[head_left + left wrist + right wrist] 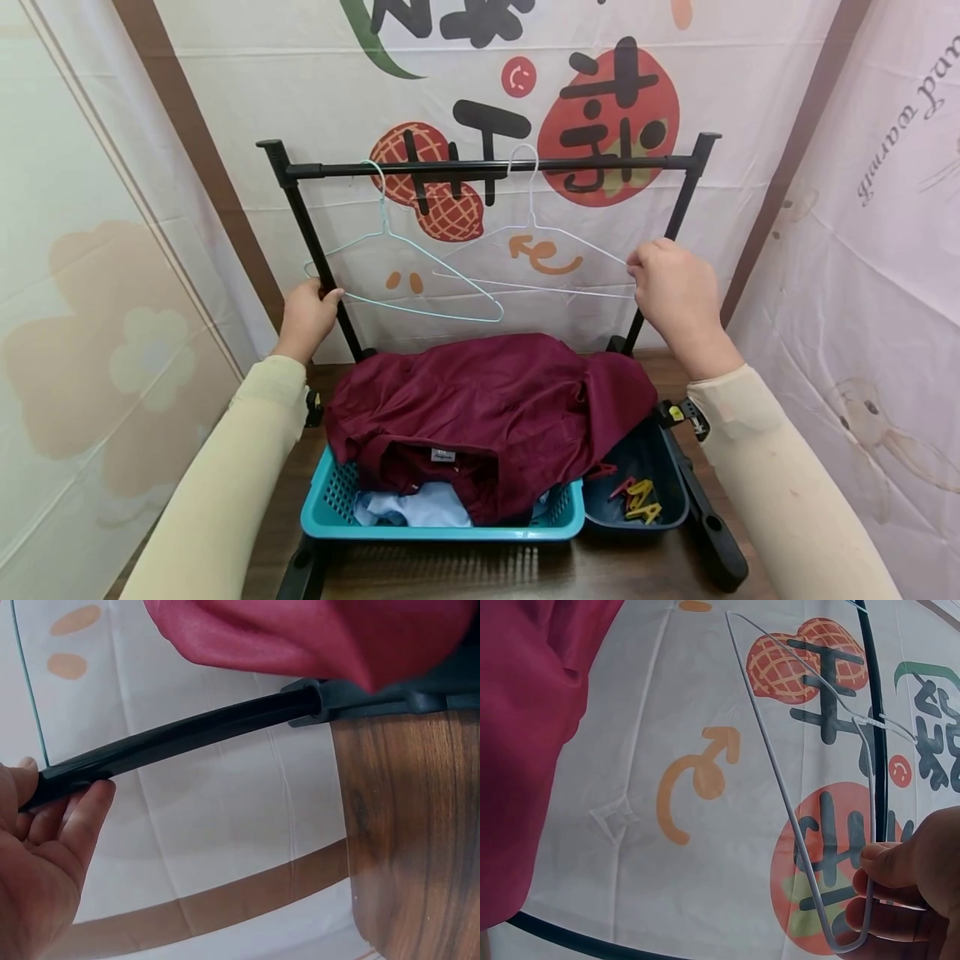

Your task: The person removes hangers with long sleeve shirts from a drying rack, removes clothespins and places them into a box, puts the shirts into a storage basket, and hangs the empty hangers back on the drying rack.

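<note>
My left hand (309, 317) grips the left upright (195, 735) of a black clothes rack, thumb on one side and fingers on the other. A pale teal wire hanger (427, 315) hooks over the rack's top bar (450, 168) and passes close by that hand. On the right, my right hand (678, 300) pinches the end of a white wire hanger (769, 761), whose hook sits over the same bar. Below both hands, a maroon garment (487, 408) lies heaped across a teal basket (442, 533), its collar and label facing me.
Light blue cloth (420, 505) shows inside the basket under the garment. Beside it stands a dark bin (678, 500) with several yellow and red clothespins (641, 502). The rack's black foot (712, 542) extends forward over the wooden table (420, 575). Printed curtains (300, 83) surround the table.
</note>
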